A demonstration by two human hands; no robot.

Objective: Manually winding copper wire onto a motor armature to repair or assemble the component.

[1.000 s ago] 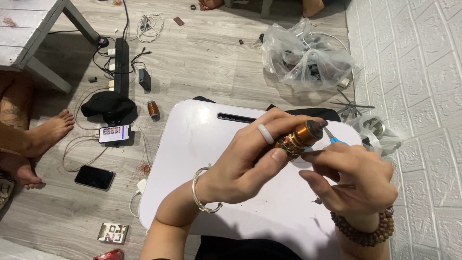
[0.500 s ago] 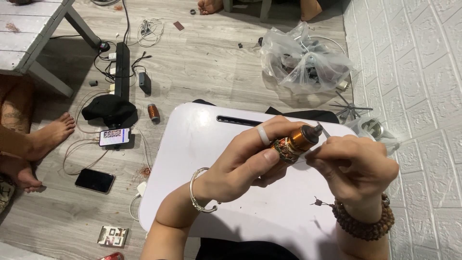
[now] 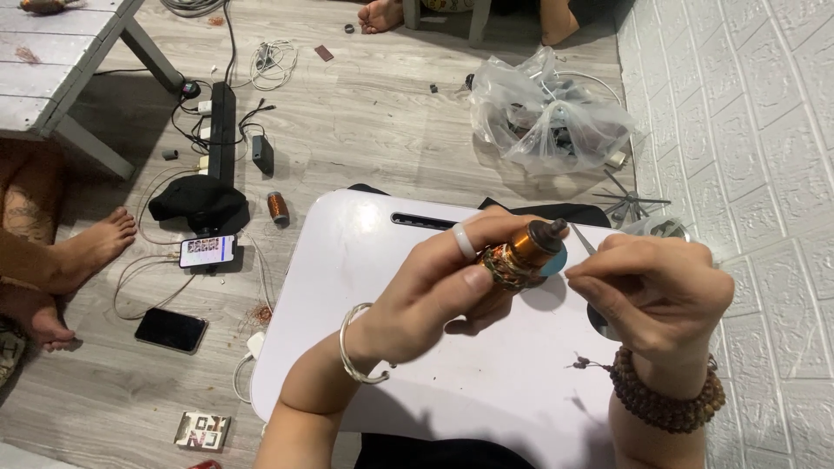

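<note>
My left hand [image 3: 452, 278] grips a small copper-wound motor rotor [image 3: 524, 252] with a dark shaft end, held above a white lap table [image 3: 365, 260]. A white ring sits on one finger and a silver bangle on the wrist. My right hand [image 3: 656, 291], with a brown bead bracelet at the wrist, pinches a thin metal tool [image 3: 582, 239] whose tip touches the rotor's right side. A light blue piece shows just behind the rotor.
On the wooden floor lie a copper wire spool [image 3: 277, 208], a lit phone [image 3: 207, 251], a dark phone [image 3: 171, 329], a power strip with cables [image 3: 221, 126] and a clear plastic bag of parts [image 3: 547, 117]. Another person's feet [image 3: 82, 252] rest at left. A white brick wall stands right.
Both hands have shifted slightly, the right hand rising toward the rotor and bringing the thin tool against it. The left hand keeps its grip on the rotor.
</note>
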